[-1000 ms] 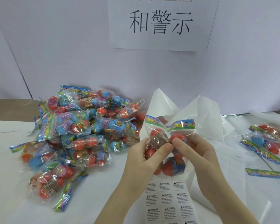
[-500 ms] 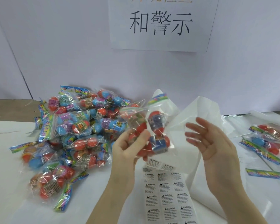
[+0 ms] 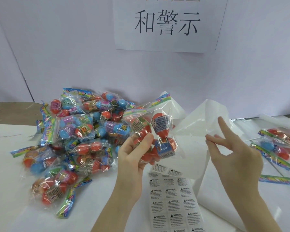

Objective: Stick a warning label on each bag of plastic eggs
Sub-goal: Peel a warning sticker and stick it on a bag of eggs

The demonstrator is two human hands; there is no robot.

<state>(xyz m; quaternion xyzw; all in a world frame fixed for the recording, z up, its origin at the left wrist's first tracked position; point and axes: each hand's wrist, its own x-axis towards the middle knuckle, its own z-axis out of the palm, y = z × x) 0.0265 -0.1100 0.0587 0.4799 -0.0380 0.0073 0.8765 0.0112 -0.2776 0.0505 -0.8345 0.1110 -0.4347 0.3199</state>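
A big heap of egg bags (image 3: 77, 138) covers the left of the white table (image 3: 10, 190), with a few more bags (image 3: 278, 144) far right. Near the middle, the left hand (image 3: 132, 158) grips one bag of eggs (image 3: 154, 134) held up above the warning label sheet (image 3: 172, 201). The right hand (image 3: 236, 158) hangs beside it, fingers spread, holding nothing.

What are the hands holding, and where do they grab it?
The left hand holds one bag of plastic eggs, its grip round the bag's lower part, thumb on the front. The right hand is open and holds nothing.
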